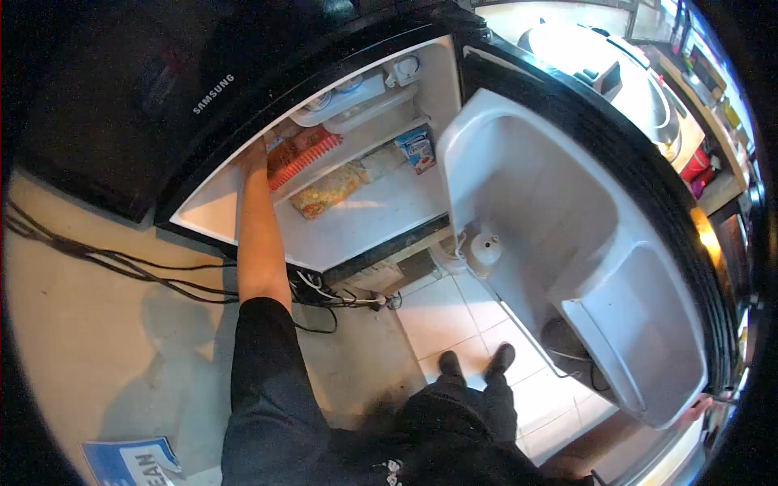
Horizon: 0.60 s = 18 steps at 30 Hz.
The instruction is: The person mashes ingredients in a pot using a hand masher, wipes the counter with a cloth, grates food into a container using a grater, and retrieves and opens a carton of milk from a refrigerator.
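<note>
My left arm reaches into a white-lined freezer compartment (365,223). My left hand (255,154) is at its inner left side, beside a red-orange packet (304,155) on the shelf; its fingers are hidden. Below that packet lies a clear bag of yellow and orange mixed pieces (330,191). A blue-and-white packet (416,150) leans at the compartment's right end. The freezer door (527,174) stands swung out to the right, its moulded inner side facing me. At the door's lower right edge, my right hand (695,408) is closed on it.
Black cables (154,271) run along the wall on the left and bunch below the compartment. A white bottle-like container (485,249) stands behind the door's edge. A blue-and-white printed sheet (134,462) is at lower left. A cluttered counter (689,138) lies beyond the door.
</note>
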Each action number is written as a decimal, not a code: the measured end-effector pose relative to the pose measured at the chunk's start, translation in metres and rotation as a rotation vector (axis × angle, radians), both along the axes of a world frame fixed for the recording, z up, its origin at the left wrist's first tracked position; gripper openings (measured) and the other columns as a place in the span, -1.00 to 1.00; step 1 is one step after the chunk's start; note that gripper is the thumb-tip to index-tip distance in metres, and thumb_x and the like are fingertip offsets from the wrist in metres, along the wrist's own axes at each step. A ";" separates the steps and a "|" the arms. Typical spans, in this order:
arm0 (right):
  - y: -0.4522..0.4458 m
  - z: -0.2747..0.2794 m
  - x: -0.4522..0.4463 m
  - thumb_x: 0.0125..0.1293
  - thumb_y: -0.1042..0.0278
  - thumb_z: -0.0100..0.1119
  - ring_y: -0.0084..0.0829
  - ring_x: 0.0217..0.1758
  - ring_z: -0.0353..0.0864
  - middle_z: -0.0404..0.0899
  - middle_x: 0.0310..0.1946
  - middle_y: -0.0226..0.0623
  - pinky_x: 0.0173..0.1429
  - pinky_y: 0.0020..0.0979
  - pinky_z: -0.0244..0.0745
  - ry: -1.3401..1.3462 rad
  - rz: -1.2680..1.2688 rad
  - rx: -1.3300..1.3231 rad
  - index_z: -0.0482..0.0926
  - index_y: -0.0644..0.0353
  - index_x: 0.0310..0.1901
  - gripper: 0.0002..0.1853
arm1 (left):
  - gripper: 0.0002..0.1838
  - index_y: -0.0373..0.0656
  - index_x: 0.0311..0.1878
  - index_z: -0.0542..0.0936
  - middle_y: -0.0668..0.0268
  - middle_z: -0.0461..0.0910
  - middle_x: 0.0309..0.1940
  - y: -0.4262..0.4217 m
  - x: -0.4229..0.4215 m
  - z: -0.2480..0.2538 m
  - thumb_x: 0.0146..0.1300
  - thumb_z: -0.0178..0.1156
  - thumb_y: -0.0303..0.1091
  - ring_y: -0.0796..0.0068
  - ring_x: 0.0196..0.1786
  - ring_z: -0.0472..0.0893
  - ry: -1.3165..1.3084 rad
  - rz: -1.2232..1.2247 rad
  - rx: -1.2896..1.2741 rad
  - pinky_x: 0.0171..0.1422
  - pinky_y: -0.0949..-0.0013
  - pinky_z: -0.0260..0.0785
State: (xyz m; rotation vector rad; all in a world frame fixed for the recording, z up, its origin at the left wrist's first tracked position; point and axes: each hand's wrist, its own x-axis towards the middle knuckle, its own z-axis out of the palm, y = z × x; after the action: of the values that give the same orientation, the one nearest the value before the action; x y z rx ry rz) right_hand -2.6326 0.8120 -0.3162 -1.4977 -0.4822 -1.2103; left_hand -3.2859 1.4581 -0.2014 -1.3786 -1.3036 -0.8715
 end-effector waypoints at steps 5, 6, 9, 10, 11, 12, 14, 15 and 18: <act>0.005 0.002 0.001 0.42 0.11 0.10 -0.25 0.18 0.46 0.37 0.19 0.15 0.30 -0.22 0.40 -0.028 0.017 0.010 0.39 0.28 0.27 -0.48 | -0.53 -0.16 -0.19 0.69 0.00 0.68 -0.14 -0.036 0.008 -0.002 0.14 0.27 0.10 0.03 -0.09 0.68 -0.079 0.108 -0.134 -0.06 0.01 0.54; 0.006 0.000 0.000 0.42 0.11 0.10 -0.25 0.18 0.46 0.38 0.19 0.15 0.30 -0.22 0.40 -0.027 0.020 0.012 0.40 0.28 0.27 -0.49 | -0.53 -0.16 -0.19 0.69 0.00 0.68 -0.14 -0.046 0.017 -0.001 0.14 0.27 0.10 0.03 -0.09 0.68 -0.078 0.104 -0.125 -0.06 0.01 0.54; 0.003 -0.003 0.003 0.42 0.12 0.10 -0.26 0.17 0.46 0.38 0.18 0.16 0.29 -0.23 0.41 -0.021 0.033 0.020 0.41 0.28 0.26 -0.50 | -0.39 -0.14 0.17 0.56 -0.08 0.52 0.16 -0.054 0.028 -0.009 0.09 0.33 -0.01 -0.12 0.23 0.48 -0.348 0.074 -0.418 0.29 -0.05 0.34; 0.004 -0.001 0.004 0.42 0.12 0.10 -0.26 0.17 0.46 0.39 0.18 0.16 0.29 -0.23 0.41 -0.025 0.033 0.015 0.41 0.28 0.26 -0.50 | -0.37 -0.19 0.17 0.54 -0.11 0.50 0.17 -0.045 0.023 -0.018 0.07 0.35 -0.04 -0.16 0.23 0.46 -0.385 0.026 -0.390 0.29 -0.06 0.33; 0.004 0.001 0.004 0.42 0.12 0.10 -0.26 0.16 0.47 0.39 0.17 0.16 0.29 -0.23 0.41 -0.028 0.035 0.013 0.42 0.28 0.26 -0.50 | -0.35 -0.23 0.18 0.52 -0.15 0.48 0.18 -0.038 0.016 -0.026 0.05 0.38 -0.07 -0.19 0.24 0.44 -0.422 -0.023 -0.359 0.29 -0.07 0.33; 0.003 0.002 0.006 0.42 0.13 0.10 -0.26 0.16 0.47 0.39 0.17 0.16 0.29 -0.23 0.41 -0.028 0.037 0.016 0.42 0.28 0.26 -0.51 | -0.35 -0.23 0.18 0.52 -0.15 0.48 0.18 -0.045 0.020 -0.022 0.05 0.38 -0.07 -0.19 0.24 0.44 -0.427 -0.025 -0.351 0.29 -0.07 0.33; 0.004 0.002 0.006 0.42 0.13 0.10 -0.27 0.16 0.47 0.40 0.17 0.16 0.28 -0.24 0.42 -0.037 0.044 0.024 0.43 0.28 0.25 -0.51 | -0.30 -0.39 0.17 0.45 -0.20 0.45 0.16 -0.074 0.045 -0.008 0.05 0.40 -0.13 -0.23 0.22 0.42 -0.505 -0.069 -0.273 0.29 -0.11 0.29; 0.003 0.000 0.007 0.42 0.14 0.10 -0.27 0.16 0.47 0.40 0.16 0.16 0.28 -0.24 0.42 -0.042 0.044 0.031 0.43 0.28 0.25 -0.51 | -0.30 -0.39 0.17 0.45 -0.20 0.45 0.16 -0.086 0.058 0.003 0.05 0.40 -0.13 -0.23 0.22 0.42 -0.502 -0.086 -0.258 0.29 -0.11 0.29; 0.010 -0.009 0.013 0.41 0.27 0.15 -0.33 0.09 0.54 0.50 0.10 0.04 0.29 -0.30 0.43 -0.098 0.077 0.106 0.51 0.30 0.17 -0.61 | -0.27 -0.50 0.19 0.34 -0.24 0.41 0.12 -0.137 0.095 0.018 0.08 0.40 -0.22 -0.20 0.19 0.42 -0.572 -0.098 0.038 0.30 -0.08 0.26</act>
State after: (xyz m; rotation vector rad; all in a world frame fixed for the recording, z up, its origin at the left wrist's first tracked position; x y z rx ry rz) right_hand -2.6198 0.8217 -0.3247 -1.3228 -0.5289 -1.2338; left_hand -3.1911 1.3214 -0.1833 -1.2115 -1.6393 -1.4199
